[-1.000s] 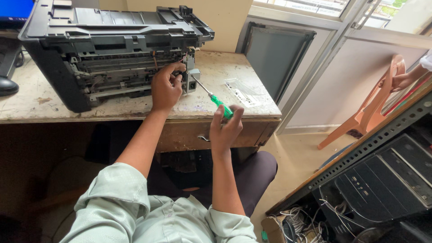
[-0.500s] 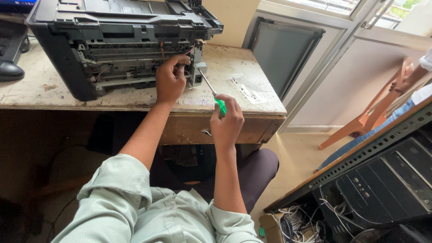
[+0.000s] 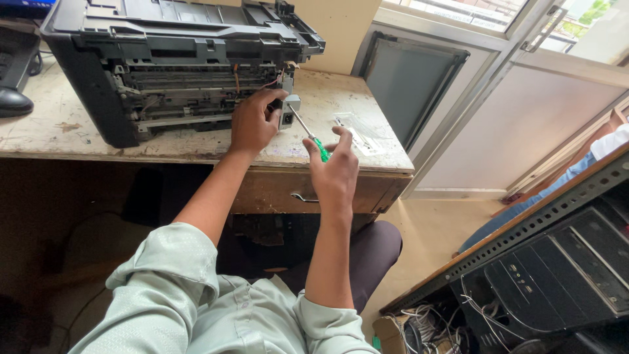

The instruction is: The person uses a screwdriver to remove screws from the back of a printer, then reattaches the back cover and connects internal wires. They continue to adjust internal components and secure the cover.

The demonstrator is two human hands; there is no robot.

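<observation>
Nearest, the right hand (image 3: 335,172) pinches the green handle of a screwdriver (image 3: 309,136), whose shaft slants up-left to the printer's (image 3: 177,59) open front right corner. Beyond it, the left hand (image 3: 252,121) curls its fingers against that corner, by a small grey part (image 3: 290,111). The printer sits on a worn desk (image 3: 327,98).

Screwdriver (image 3: 308,133): green handle mostly covered by right hand (image 3: 335,174); tip too small to resolve. Left hand (image 3: 252,121) masks printer (image 3: 177,62) corner behind it. Printer top cropped by upper edge. Dark object (image 3: 13,101) cropped at left edge.
</observation>
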